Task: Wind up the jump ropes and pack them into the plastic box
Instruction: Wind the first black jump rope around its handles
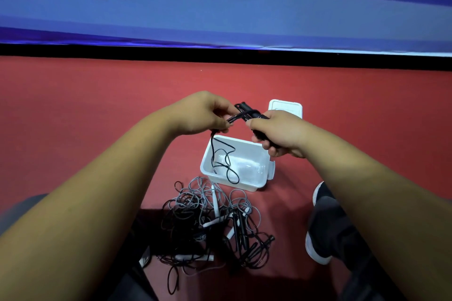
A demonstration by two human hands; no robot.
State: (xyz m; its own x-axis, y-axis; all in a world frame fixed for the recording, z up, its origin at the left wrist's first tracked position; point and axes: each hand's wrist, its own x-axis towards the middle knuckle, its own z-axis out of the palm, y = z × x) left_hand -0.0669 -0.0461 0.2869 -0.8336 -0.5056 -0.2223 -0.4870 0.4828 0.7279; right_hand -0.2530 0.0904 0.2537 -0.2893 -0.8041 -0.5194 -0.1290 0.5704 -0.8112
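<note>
The right hand [278, 134] grips the black rope [247, 112] by its handles over the box [244, 187], so the tail hangs toward it. The left hand [208, 115] pinches the cord, maybe to wrap it tight.

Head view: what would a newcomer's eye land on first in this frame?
Two hands meet mid-frame: the left hand pinches the cord of a black jump rope while the right hand grips its handles, the loose end dangling over the white plastic box on the red floor. Nearer the camera, a tangled pile of grey and black ropes lies in front of the box.
</note>
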